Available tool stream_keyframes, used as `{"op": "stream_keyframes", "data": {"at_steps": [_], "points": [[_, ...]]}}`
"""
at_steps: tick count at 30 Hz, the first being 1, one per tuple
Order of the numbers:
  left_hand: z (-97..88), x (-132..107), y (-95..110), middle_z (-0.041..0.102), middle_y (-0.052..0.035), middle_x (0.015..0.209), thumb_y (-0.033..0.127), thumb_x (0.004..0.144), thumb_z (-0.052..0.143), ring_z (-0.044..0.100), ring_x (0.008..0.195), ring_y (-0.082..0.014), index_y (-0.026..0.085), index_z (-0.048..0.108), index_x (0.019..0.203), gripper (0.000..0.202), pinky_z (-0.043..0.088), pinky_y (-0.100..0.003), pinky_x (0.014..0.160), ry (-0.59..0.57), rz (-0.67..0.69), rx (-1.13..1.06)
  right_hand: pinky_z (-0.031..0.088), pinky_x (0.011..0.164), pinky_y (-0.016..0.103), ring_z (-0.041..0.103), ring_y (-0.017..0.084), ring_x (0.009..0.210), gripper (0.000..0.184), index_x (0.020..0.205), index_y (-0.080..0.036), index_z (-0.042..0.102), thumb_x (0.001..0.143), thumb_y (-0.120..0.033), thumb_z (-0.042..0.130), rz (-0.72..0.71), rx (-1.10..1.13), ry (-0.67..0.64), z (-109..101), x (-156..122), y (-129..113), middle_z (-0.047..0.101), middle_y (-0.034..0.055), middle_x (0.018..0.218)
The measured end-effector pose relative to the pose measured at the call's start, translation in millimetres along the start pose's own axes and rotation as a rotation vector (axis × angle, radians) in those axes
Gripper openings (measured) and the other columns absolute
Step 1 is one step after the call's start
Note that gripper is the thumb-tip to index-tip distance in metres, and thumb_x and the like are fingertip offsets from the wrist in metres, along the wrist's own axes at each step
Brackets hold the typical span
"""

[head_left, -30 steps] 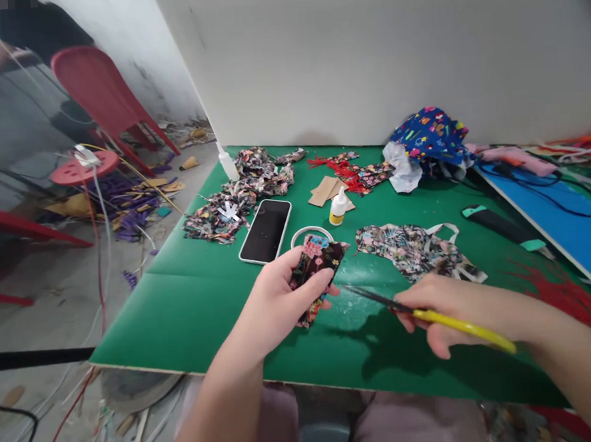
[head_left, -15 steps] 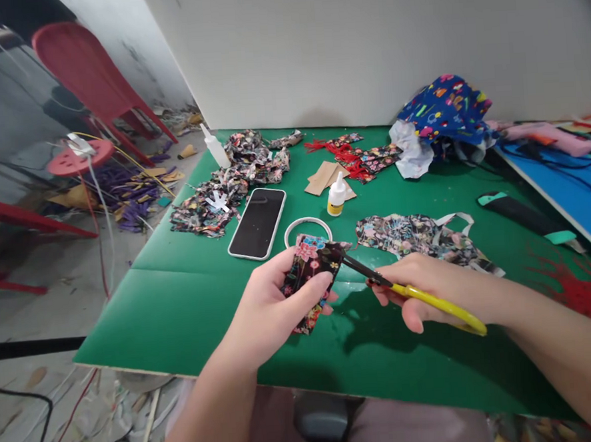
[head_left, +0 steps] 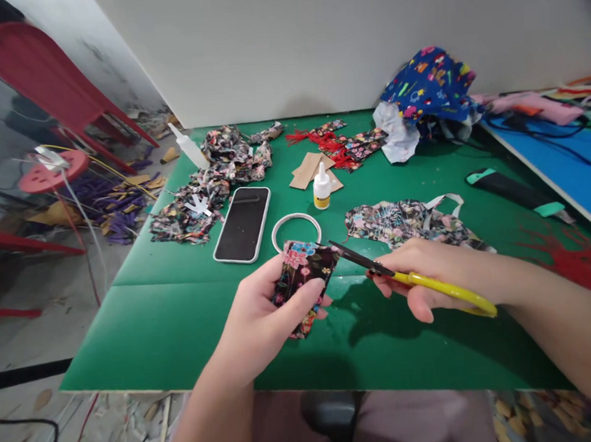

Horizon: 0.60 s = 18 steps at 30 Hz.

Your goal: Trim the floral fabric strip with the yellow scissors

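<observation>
One dark floral fabric piece (head_left: 305, 266) is pinched in the left hand (head_left: 258, 316) above the green tabletop (head_left: 166, 329), and the yellow-handled scissors (head_left: 404, 278), gripped by the right hand (head_left: 441, 269), have moved up to its upper corner, seemingly within cutting range.

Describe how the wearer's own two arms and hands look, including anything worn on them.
The left hand and right hand are both ungloved, with slender fingers and no ring in view. The left forearm and right forearm are bare where they show: no sleeve, watch or bracelet. Nail colour is too small to tell.
</observation>
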<state>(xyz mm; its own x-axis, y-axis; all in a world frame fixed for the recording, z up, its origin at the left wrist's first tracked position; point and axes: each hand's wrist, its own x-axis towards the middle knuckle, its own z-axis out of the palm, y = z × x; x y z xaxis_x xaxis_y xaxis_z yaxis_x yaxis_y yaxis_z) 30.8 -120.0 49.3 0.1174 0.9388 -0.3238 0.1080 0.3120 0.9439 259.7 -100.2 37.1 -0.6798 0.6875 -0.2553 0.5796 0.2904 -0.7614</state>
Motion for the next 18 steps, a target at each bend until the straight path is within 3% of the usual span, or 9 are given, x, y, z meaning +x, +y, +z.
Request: {"op": "stream_keyframes", "data": {"at_steps": [4, 14, 18], "points": [[-0.3, 1.4, 0.7, 0.066, 0.0015, 0.056, 0.031, 0.068, 0.072, 0.063, 0.048, -0.0144, 0.018, 0.062, 0.075, 0.018, 0.046, -0.017, 0.038, 0.027, 0.006, -0.021, 0.026, 0.044, 0.02, 0.04, 0.007, 0.046, 0.069, 0.069, -0.017, 0.054, 0.068, -0.083, 0.032, 0.012, -0.016, -0.025, 0.0, -1.3, -0.9, 0.046, -0.0042, 0.053], [3.6, 0.1, -0.1, 0.067, 0.0014, 0.056, 0.029, 0.069, 0.072, 0.063, 0.047, -0.0146, 0.019, 0.063, 0.073, 0.015, 0.045, -0.016, 0.037, 0.004, 0.022, -0.026, 0.029, 0.046, 0.021, 0.04, 0.008, 0.046, 0.076, 0.069, -0.017, 0.052, 0.067, -0.084, 0.017, -0.055, 0.034, 0.039, 2.4, 2.4, -2.4, 0.047, -0.0032, 0.055], [2.9, 1.9, 0.8, 0.067, 0.0014, 0.057, 0.029, 0.068, 0.073, 0.063, 0.046, -0.0148, 0.018, 0.063, 0.076, 0.017, 0.048, -0.018, 0.039, 0.023, 0.035, -0.075, 0.031, 0.047, 0.021, 0.042, 0.008, 0.048, 0.074, 0.071, -0.017, 0.053, 0.069, -0.083, 0.019, -0.038, 0.021, 0.035, 3.6, 1.8, 4.2, 0.05, -0.0027, 0.058]]}}
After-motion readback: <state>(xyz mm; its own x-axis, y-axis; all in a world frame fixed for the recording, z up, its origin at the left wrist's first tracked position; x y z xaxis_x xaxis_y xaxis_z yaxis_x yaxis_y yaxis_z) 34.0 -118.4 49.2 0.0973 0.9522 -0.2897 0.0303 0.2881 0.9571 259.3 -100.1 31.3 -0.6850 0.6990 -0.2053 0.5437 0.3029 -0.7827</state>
